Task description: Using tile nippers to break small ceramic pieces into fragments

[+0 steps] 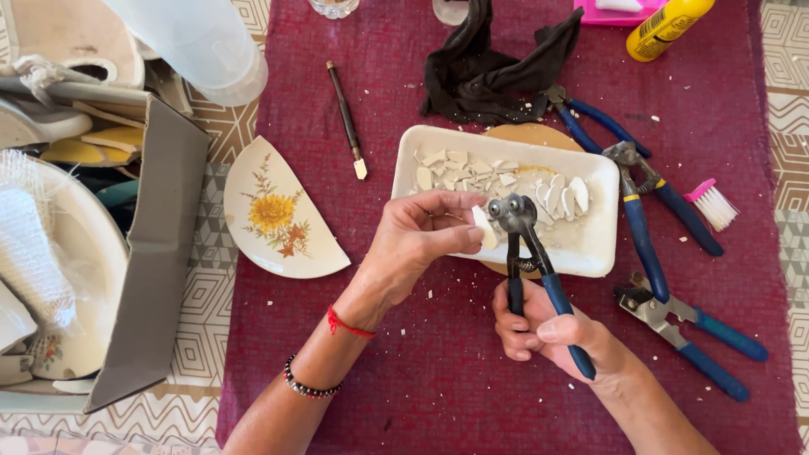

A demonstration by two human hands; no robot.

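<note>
single head view, looking steeply down, close over maroon cloth [438,371] at person's hands

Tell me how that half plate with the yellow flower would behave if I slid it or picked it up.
The half plate looks like glazed ceramic, so probably stiff and fairly heavy for its size. Its straight broken edge is likely sharp, and it could chip or snap if knocked. Lying flat on the red mat, it should slide rather than roll, though the woven cloth may drag.
</note>
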